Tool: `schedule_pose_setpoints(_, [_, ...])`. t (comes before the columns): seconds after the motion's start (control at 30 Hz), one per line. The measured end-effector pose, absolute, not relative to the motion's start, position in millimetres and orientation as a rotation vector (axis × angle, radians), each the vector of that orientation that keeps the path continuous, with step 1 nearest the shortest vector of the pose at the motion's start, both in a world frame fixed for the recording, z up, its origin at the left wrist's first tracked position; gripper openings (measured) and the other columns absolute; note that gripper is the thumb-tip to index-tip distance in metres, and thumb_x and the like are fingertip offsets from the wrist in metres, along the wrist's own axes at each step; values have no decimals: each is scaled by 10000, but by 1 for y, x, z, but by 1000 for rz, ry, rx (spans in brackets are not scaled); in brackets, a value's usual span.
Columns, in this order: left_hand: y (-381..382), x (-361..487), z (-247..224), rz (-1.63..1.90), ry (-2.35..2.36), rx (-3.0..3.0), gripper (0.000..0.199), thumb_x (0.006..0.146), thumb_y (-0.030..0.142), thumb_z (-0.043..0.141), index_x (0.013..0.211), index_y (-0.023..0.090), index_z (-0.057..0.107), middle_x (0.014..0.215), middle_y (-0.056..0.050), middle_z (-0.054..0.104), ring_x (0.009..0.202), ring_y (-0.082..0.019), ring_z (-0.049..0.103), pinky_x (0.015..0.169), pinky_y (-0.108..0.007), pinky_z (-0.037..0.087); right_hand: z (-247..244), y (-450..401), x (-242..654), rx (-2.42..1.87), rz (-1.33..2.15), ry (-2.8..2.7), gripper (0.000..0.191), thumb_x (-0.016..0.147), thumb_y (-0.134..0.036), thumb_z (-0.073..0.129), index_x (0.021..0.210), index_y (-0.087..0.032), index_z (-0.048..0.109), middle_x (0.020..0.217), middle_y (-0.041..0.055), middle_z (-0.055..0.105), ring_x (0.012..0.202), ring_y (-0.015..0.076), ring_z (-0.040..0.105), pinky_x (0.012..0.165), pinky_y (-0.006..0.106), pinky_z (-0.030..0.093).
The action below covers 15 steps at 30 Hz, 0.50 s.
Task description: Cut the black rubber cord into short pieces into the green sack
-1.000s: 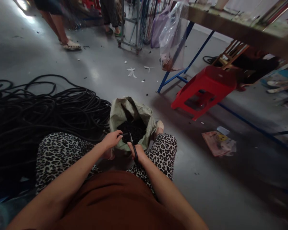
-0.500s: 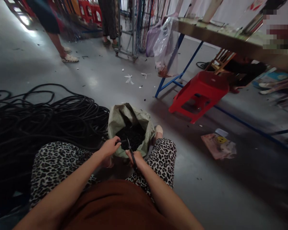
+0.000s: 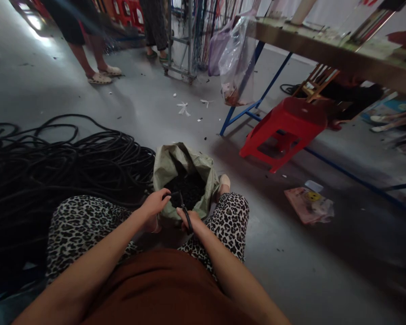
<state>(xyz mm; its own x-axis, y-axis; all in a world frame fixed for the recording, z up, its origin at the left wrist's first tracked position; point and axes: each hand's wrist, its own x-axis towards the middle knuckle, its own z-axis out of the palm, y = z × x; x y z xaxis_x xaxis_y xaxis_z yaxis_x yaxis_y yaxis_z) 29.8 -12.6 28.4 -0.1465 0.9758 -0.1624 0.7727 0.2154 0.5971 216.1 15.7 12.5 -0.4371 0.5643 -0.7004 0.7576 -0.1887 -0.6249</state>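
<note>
My left hand (image 3: 156,201) pinches a black cord near its end, over the near left rim of a pale green woven sack (image 3: 162,168). The cord's tip points right, toward the scissors. Black-handled scissors (image 3: 186,216) are in my right hand (image 3: 193,220), their blades up at the cord's tip; whether they touch it I cannot tell. Small dark pieces (image 3: 189,187) lie inside the open sack, between my knees. To the left spreads a big tangled heap of black cord (image 3: 71,155) on the floor.
A red plastic stool (image 3: 287,131) lies tilted under a table (image 3: 311,43) with blue legs. A clear plastic bag (image 3: 237,58) hangs from its corner. Flat pink packaging (image 3: 304,205) is on the floor at right. Two people stand at the back left beside a metal rack (image 3: 181,45).
The scissors' handles are closer together than before. A standing person at the back left has shifted their feet. The camera view has moved slightly.
</note>
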Motion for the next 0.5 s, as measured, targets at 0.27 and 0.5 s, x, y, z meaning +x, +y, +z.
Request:
schedule_pose_setpoints(0.27, [-14,30,25,489,2000,1636,302,822,370,413,1010,203,580,975,-36,654,901,-177,596,816,-280,447,8,15,217,1508,-1650,1964,643,857,-618,316,821,-91,683,544,70,620,530,147,604,502,178,420])
schedule_pose_setpoints(0.5, [-14,32,22,473,2021,1615,302,817,357,428,1024,206,587,990,-37,655,922,-177,591,836,-282,444,11,15,215,1522,-1703,1881,615,854,-611,336,854,-93,667,592,73,633,523,143,603,467,176,409])
